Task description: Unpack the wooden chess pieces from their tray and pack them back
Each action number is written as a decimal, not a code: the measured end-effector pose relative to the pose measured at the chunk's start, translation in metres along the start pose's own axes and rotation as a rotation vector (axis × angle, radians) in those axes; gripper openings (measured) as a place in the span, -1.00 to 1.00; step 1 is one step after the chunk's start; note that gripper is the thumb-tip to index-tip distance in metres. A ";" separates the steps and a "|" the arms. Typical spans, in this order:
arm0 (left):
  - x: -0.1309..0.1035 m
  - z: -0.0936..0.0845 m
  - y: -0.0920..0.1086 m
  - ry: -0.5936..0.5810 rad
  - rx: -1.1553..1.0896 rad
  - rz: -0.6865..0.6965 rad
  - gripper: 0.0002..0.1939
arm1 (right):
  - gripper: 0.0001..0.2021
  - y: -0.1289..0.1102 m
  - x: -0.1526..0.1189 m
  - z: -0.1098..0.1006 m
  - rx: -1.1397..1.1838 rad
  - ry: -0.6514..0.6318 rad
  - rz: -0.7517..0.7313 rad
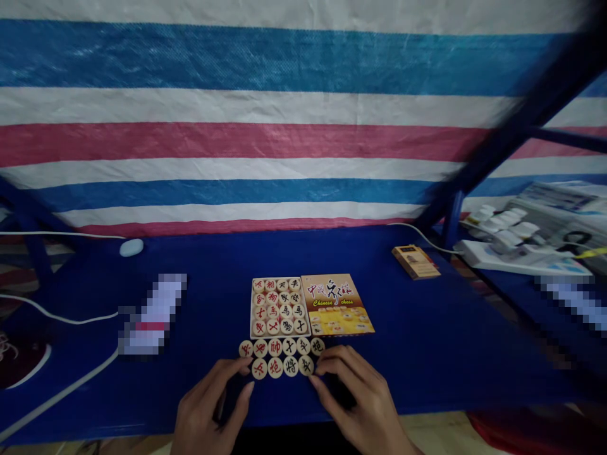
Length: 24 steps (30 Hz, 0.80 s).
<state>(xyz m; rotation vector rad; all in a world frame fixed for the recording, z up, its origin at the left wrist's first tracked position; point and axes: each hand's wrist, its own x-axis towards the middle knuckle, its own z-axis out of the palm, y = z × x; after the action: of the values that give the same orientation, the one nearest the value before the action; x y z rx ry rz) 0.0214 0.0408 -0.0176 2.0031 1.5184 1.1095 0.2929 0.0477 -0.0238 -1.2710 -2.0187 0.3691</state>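
Observation:
Two rows of round chess pieces, red characters at the left and black at the right, lie on the blue table. Just behind them is an open box filled with more pieces, and its printed lid lies against the box's right side. My left hand is at the left end of the front row, thumb and fingers apart, holding nothing. At the right end, my right hand has its thumb and fingers around the last black piece of the front row.
A small yellow-brown pack lies at the back right. A power strip with white plugs stands beyond it. To the left are a blurred-out phone, a white oval device and white cables. Striped sheeting hangs behind.

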 end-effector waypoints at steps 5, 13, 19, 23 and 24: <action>0.029 -0.009 -0.001 0.014 -0.004 -0.055 -0.82 | -0.90 0.001 0.028 -0.004 0.039 0.084 0.005; 0.103 0.022 0.011 -0.141 0.437 -0.089 -0.75 | -0.78 -0.003 0.098 0.015 -0.220 0.065 0.010; 0.114 0.036 0.013 -0.117 0.440 0.003 -0.83 | -0.81 -0.002 0.105 0.026 -0.241 0.046 -0.009; 0.107 0.033 0.013 -0.032 0.382 0.046 -0.81 | -0.83 -0.005 0.102 0.024 -0.151 0.087 -0.018; 0.103 0.030 0.013 0.006 0.345 0.056 -0.80 | -0.85 -0.006 0.099 0.023 -0.119 0.110 -0.021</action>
<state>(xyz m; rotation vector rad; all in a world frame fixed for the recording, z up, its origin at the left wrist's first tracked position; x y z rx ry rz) 0.0630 0.1365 0.0096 2.2782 1.7655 0.9233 0.2473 0.1338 0.0047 -1.3120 -1.9835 0.1670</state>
